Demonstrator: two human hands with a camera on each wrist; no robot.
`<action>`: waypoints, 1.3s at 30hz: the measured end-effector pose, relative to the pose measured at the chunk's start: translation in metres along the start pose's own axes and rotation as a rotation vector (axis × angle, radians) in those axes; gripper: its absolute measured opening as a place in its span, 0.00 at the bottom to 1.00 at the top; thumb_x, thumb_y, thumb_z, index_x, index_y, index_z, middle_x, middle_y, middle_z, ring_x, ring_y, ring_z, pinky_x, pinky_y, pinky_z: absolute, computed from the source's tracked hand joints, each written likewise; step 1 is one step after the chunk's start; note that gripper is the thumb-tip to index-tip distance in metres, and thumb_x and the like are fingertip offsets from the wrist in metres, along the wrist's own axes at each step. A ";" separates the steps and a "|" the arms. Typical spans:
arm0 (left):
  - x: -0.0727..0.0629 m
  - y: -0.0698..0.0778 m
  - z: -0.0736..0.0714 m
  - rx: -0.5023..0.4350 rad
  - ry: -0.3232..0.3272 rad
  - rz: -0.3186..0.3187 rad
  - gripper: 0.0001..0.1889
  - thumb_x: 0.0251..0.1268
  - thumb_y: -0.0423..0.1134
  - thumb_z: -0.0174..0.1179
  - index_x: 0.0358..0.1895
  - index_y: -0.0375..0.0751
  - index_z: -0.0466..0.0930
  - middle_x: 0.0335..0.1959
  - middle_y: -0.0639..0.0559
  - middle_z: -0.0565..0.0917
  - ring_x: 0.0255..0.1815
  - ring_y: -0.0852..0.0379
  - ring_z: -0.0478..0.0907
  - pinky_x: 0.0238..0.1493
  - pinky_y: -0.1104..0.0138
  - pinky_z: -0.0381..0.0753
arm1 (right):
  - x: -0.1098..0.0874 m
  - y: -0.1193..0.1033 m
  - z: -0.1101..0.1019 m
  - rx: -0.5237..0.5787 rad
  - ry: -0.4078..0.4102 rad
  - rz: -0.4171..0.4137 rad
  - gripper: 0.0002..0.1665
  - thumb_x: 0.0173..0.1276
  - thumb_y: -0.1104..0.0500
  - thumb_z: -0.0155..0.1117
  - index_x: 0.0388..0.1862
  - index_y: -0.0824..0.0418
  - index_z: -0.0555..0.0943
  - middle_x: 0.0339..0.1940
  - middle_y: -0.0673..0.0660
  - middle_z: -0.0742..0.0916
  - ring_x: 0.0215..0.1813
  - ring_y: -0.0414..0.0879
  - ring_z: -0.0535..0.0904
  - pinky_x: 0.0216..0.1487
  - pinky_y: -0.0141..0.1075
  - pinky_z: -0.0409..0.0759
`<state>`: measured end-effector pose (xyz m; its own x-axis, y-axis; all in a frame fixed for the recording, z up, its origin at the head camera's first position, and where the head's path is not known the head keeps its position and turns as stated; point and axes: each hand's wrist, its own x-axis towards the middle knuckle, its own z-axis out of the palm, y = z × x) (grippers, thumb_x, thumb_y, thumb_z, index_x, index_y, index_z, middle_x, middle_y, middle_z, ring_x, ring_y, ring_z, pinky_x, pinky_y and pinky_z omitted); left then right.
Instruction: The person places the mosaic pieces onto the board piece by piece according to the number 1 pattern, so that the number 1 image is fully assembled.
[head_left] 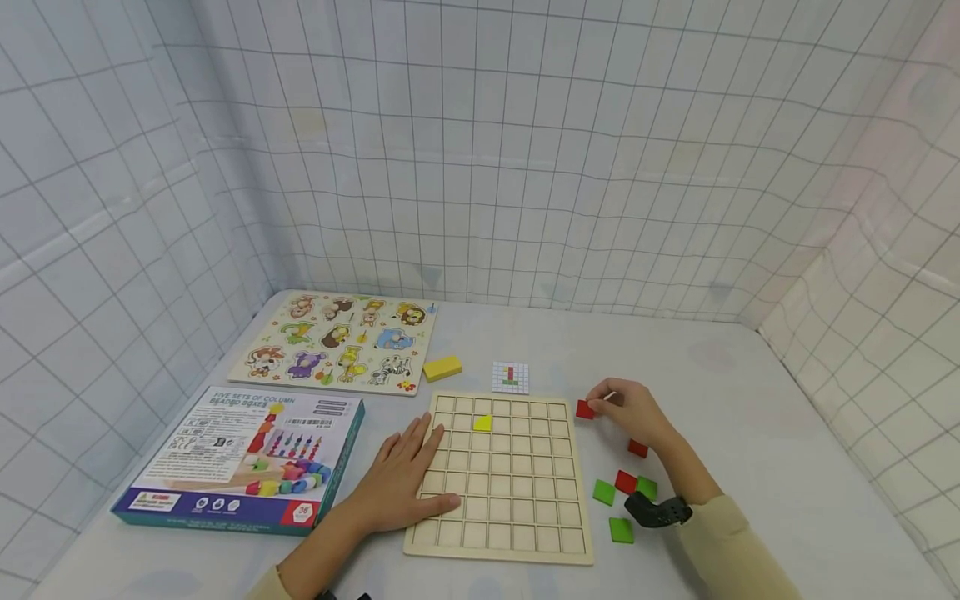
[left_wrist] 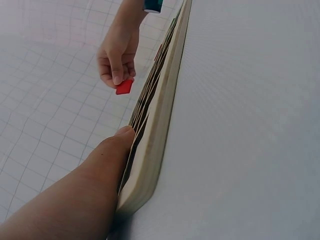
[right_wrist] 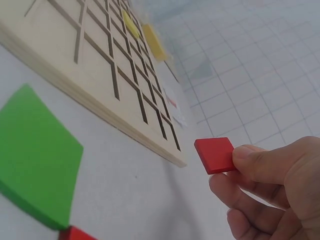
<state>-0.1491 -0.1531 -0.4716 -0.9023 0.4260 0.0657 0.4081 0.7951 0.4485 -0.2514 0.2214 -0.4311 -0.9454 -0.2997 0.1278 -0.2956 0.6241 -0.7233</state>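
A wooden grid board (head_left: 500,483) lies on the table, a yellow tile (head_left: 482,423) set in one of its upper squares. My left hand (head_left: 401,483) rests flat along the board's left side, fingers straight and thumb over the lower squares. Off the board's upper right corner, my right hand (head_left: 628,410) pinches a red square tile (right_wrist: 215,155) between thumb and fingers, raised above the table. Behind the board lies a small pattern card (head_left: 511,377) with a coloured figure on a grid.
Loose green tiles (head_left: 621,530) and red tiles (head_left: 626,482) lie right of the board, near the right wrist. A yellow block (head_left: 442,368) sits behind the board. To the left are an animal peg puzzle (head_left: 337,342) and a bead-toy box (head_left: 240,458).
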 end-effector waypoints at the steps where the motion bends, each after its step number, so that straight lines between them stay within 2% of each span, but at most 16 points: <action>1: 0.000 0.000 0.000 0.000 0.000 0.000 0.54 0.59 0.72 0.53 0.78 0.37 0.48 0.79 0.39 0.41 0.79 0.43 0.37 0.71 0.42 0.40 | 0.001 -0.002 0.001 0.009 -0.003 -0.007 0.05 0.68 0.61 0.66 0.36 0.62 0.82 0.29 0.51 0.86 0.34 0.47 0.83 0.40 0.42 0.75; 11: 0.000 0.000 0.000 -0.001 -0.001 -0.001 0.54 0.59 0.72 0.53 0.78 0.38 0.48 0.79 0.39 0.41 0.79 0.44 0.37 0.71 0.42 0.40 | 0.005 -0.019 0.014 0.062 -0.039 -0.019 0.03 0.68 0.63 0.66 0.36 0.63 0.83 0.29 0.51 0.86 0.35 0.48 0.84 0.43 0.43 0.75; 19: 0.000 0.000 0.000 0.000 -0.003 -0.003 0.54 0.59 0.72 0.53 0.78 0.37 0.48 0.79 0.39 0.42 0.79 0.43 0.38 0.71 0.42 0.40 | 0.010 -0.028 0.025 0.087 -0.057 -0.034 0.04 0.68 0.62 0.66 0.36 0.63 0.83 0.30 0.51 0.85 0.34 0.48 0.83 0.39 0.39 0.75; 29: 0.001 -0.002 0.001 0.006 -0.008 -0.004 0.54 0.59 0.73 0.52 0.78 0.38 0.47 0.79 0.40 0.41 0.79 0.44 0.37 0.71 0.43 0.40 | 0.011 -0.043 0.037 0.107 -0.111 -0.075 0.03 0.68 0.63 0.66 0.35 0.63 0.83 0.34 0.52 0.86 0.35 0.46 0.82 0.40 0.38 0.78; 39: 0.001 0.000 0.001 -0.003 -0.010 -0.007 0.54 0.59 0.72 0.53 0.78 0.37 0.48 0.79 0.39 0.41 0.79 0.44 0.37 0.71 0.42 0.39 | 0.015 -0.050 0.049 0.155 -0.143 -0.208 0.04 0.69 0.64 0.64 0.35 0.64 0.83 0.32 0.51 0.86 0.32 0.49 0.84 0.36 0.36 0.80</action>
<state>-0.1502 -0.1527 -0.4725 -0.9040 0.4242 0.0539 0.4009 0.7970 0.4517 -0.2444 0.1509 -0.4263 -0.8344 -0.5156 0.1949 -0.4463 0.4245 -0.7878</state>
